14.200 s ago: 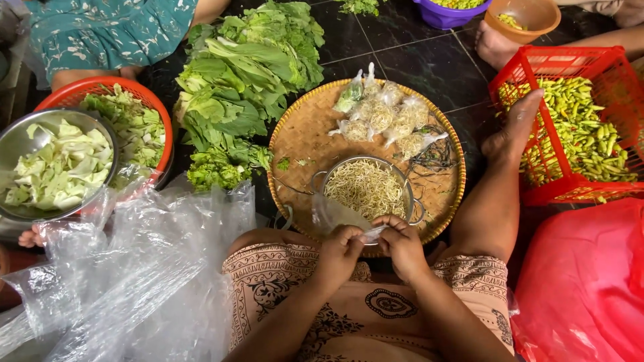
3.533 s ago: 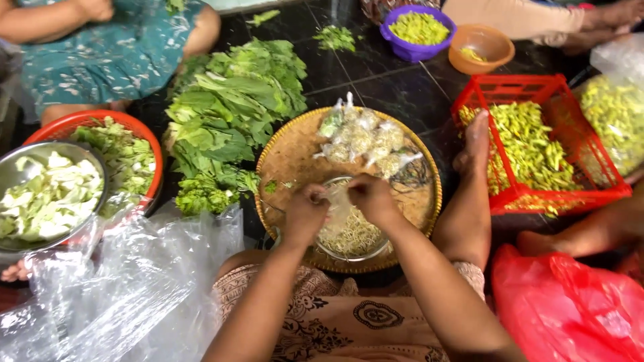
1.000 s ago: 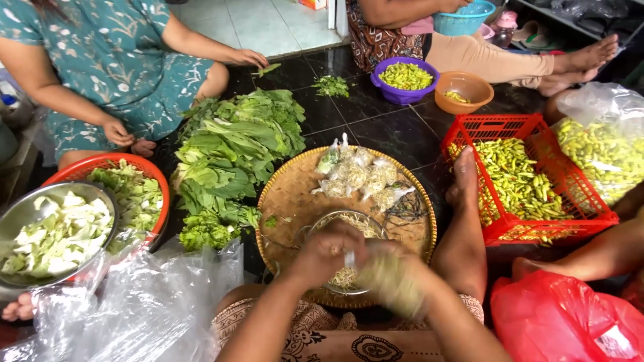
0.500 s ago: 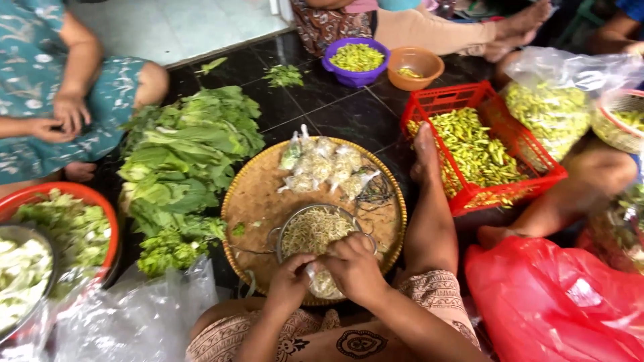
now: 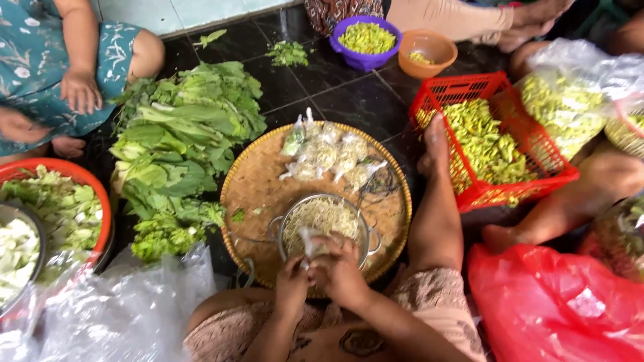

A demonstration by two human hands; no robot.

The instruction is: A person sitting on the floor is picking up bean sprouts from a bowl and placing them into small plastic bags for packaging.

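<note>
Head view: left hand (image 5: 292,281) and right hand (image 5: 342,271) both grip a small clear bag (image 5: 310,243), upright over the sprout bowl's (image 5: 325,218) near rim.

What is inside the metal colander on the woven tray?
The metal colander holds pale bean sprouts. The left hand and right hand, pinching a small clear bag, cover its near rim; its bottom is hidden.

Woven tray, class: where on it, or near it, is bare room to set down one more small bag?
The woven tray is bare on its left part, between the tied bags and the metal colander. Dark floor tiles lie open beyond the bags. Crowded: both hands at the colander, leafy greens beside the tray.
</note>
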